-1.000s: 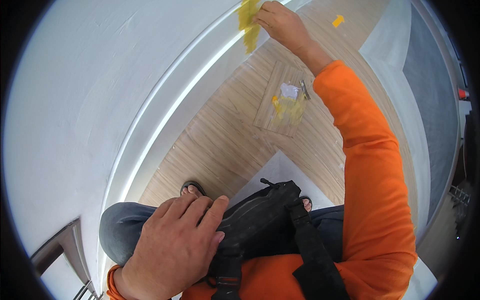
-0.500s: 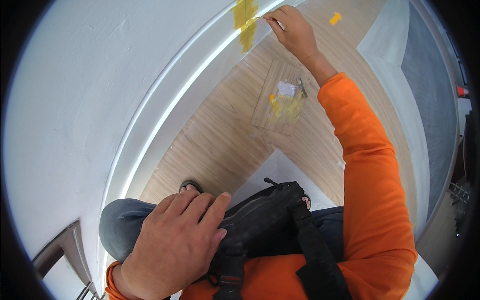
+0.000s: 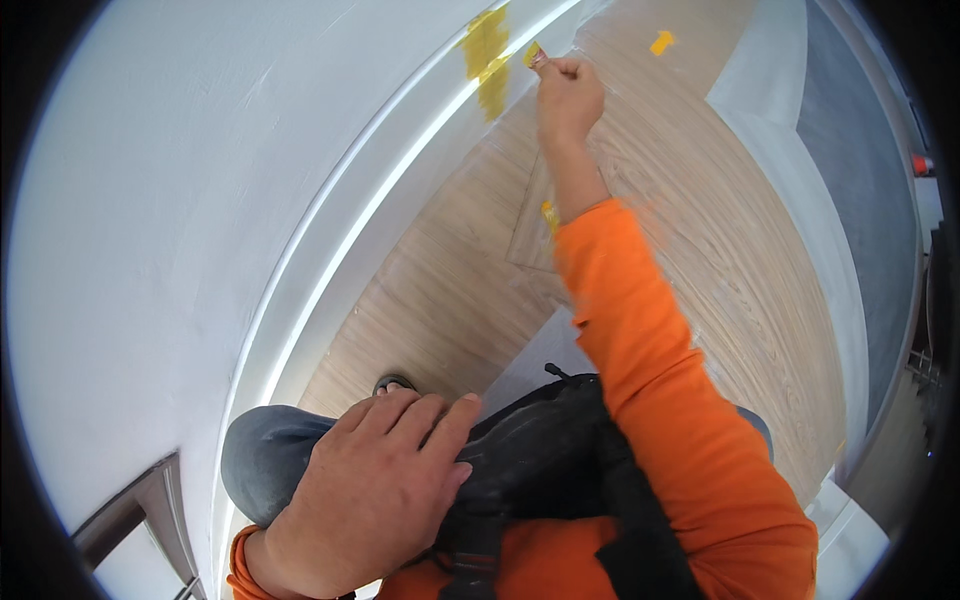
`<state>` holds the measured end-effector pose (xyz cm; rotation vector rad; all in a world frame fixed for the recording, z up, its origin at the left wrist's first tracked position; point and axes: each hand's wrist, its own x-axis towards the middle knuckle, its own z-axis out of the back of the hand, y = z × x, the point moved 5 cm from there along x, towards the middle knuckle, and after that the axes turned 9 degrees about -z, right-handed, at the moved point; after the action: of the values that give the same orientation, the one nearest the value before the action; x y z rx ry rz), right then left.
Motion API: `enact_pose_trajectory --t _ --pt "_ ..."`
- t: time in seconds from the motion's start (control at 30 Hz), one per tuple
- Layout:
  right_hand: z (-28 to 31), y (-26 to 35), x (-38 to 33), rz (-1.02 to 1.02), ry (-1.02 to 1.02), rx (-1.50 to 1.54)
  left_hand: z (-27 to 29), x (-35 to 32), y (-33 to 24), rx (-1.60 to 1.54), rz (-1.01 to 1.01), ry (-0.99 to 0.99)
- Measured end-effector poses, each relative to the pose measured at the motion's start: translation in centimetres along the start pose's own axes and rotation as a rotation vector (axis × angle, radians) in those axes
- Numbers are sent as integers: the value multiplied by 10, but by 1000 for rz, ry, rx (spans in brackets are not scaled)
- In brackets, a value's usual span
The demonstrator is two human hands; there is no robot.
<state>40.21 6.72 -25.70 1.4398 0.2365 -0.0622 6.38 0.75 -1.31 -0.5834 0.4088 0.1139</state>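
My right hand [image 3: 567, 95] reaches far forward to the white baseboard [image 3: 400, 190] and pinches a small yellow piece [image 3: 532, 52] between thumb and fingers. Just left of it a ragged yellow patch [image 3: 487, 55] sticks to the baseboard. My left hand [image 3: 375, 490] lies flat, fingers spread a little, on my knee in blue trousers [image 3: 262, 460] and on the edge of a black bag [image 3: 545, 465] at my waist. It holds nothing. An orange sleeve covers my right arm.
A white wall [image 3: 170, 230] fills the left side. The floor is light wood planks [image 3: 440, 300], with a loose board [image 3: 528, 240] lying under my forearm and a yellow bit [image 3: 549, 213] on it. Another yellow scrap [image 3: 661, 42] lies on the floor farther off. My toes [image 3: 393, 383] show below.
My right hand has moved right and away from the yellow patch, which stays on the baseboard, and now pinches only a small yellow piece. My left hand has stayed in place.
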Motion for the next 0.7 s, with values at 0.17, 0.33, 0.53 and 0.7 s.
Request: enact_pose_trajectory --t 0.17,0.33,0.53,0.7 --pt "-25 -10 -34 297 -52 245 0 -7 2 20 22 15" --pt "-39 -19 -49 475 -53 -31 -1 -15 1 27 37 8" --pt "-19 -16 -54 402 -138 8 1 -21 0 45 52 -26" --pt "-29 -22 -34 382 -71 -84 -2 -21 0 38 27 -29"
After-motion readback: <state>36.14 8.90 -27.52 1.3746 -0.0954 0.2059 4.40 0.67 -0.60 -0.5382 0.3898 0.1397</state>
